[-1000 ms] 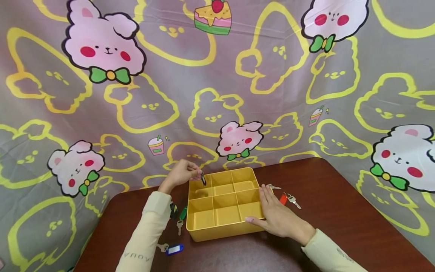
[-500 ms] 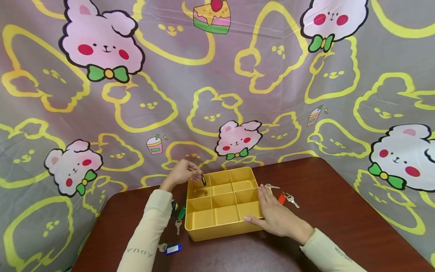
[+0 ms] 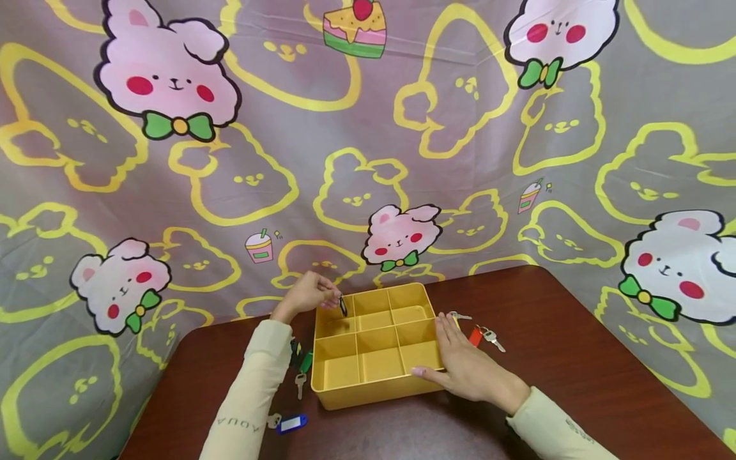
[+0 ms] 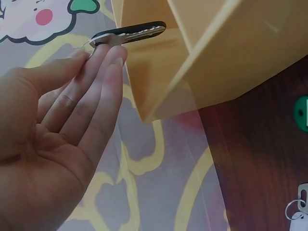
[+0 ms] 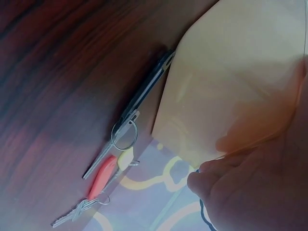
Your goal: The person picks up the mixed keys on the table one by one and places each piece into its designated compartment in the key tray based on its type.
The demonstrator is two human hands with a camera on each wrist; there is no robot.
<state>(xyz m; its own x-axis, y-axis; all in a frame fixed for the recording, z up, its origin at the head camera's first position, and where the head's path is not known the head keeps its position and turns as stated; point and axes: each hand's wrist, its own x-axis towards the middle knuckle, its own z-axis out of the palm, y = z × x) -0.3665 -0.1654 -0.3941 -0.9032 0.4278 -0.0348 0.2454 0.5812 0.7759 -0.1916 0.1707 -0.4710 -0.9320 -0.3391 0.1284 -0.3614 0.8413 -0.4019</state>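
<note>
"What does the head view show of the hands?"

"The left hand point(image 3: 310, 295) pinches a key with a black tag point(image 3: 343, 306), which hangs at the back left compartment point(image 3: 325, 327) of a yellow box point(image 3: 368, 392). The right hand point(image 3: 470, 365) rests against the box's right side, fingers straight, thumb spread toward the front corner."

"And on the table point(image 3: 552, 332)?"

"Left of the box lies a green tag point(image 3: 306, 361); nearer the person is a blue tag point(image 3: 292, 424), beside the left sleeve point(image 3: 247, 390). A red tag point(image 3: 476, 336) lies to the right, past the right hand. Printed cloth point(image 3: 477, 191) hangs behind."

"The left wrist view?"

"Thumb and fingers pinch the key and its black tag by one end, the other fingers nearly straight. The key lies along the tag, both pointing into the compartment. I can't tell whether they touch a wall."

"The right wrist view?"

"Another black tag point(image 5: 146, 89) lies just beside the box, with the red tag and a yellow tag point(image 5: 126, 159) near it. The hand is against the box; its fingertips I can't make out."
</note>
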